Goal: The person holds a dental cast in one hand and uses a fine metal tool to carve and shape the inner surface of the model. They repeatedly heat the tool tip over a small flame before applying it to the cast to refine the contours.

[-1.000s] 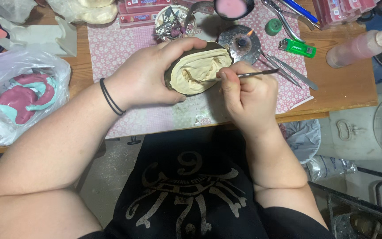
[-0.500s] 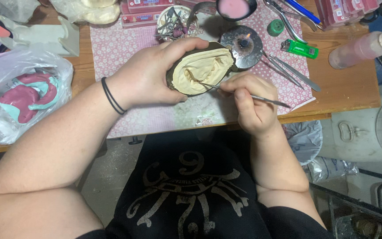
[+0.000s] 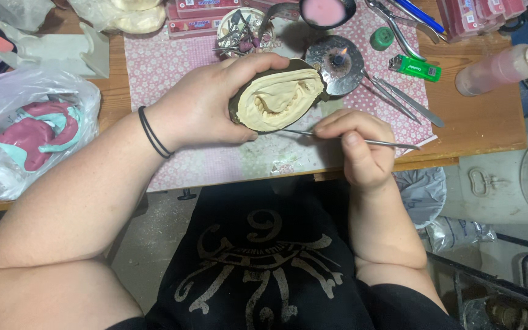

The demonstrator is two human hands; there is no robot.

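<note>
My left hand (image 3: 212, 101) grips a cream dental cast in a dark mould (image 3: 279, 98), tilted so its tooth ridge faces me. A black band circles that wrist. My right hand (image 3: 359, 150) pinches a thin metal carving tool (image 3: 362, 140) held almost level; its tip reaches left to the lower edge of the cast. Both hands hover over a pink patterned mat (image 3: 215, 153) at the front of a wooden table (image 3: 484, 122).
A small lit burner (image 3: 337, 60) stands just behind the cast. Metal instruments (image 3: 398, 98), a green lighter (image 3: 415, 67), pliers (image 3: 392, 21) and a pink bowl (image 3: 327, 11) lie at the back right. A plastic bag with pink and teal moulds (image 3: 32, 131) sits at the left.
My right hand has slid down and right from the cast, and the tool has turned nearly level. My left hand has tipped the cast more toward me.
</note>
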